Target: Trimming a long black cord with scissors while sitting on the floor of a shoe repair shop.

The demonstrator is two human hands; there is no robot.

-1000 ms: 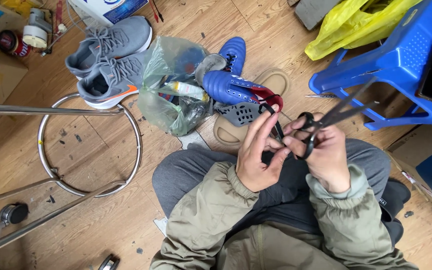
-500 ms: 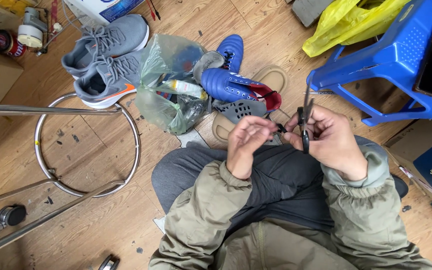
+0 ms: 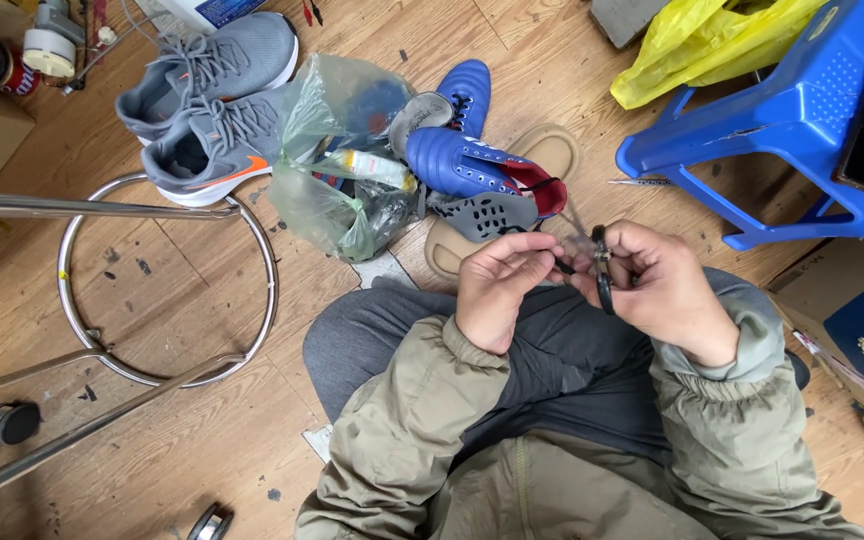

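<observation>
My right hand point(image 3: 664, 292) is closed around a pair of black-handled scissors point(image 3: 602, 278), held over my lap; the thin blades point up and left towards the shoes. My left hand point(image 3: 500, 285) is pinched shut at the fingertips, touching the scissors near the right hand; what it pinches is too small to tell. Just beyond my hands lie a blue football boot point(image 3: 462, 160) with a red lining and a dark perforated sole piece point(image 3: 492, 215). A second blue boot point(image 3: 469, 90) lies behind it.
A green plastic bag point(image 3: 337, 170) of items and two grey running shoes point(image 3: 214, 140) lie to the left. A metal ring frame point(image 3: 167, 280) stands on the wooden floor. A blue plastic stool point(image 3: 792, 120), a yellow bag point(image 3: 702, 40) and cardboard boxes point(image 3: 852, 290) are on the right.
The scissors swung from pointing up-right to nearly upright to tucked low in my right hand. My left hand shifted from gripping near the handles to pinching at the fingertips.
</observation>
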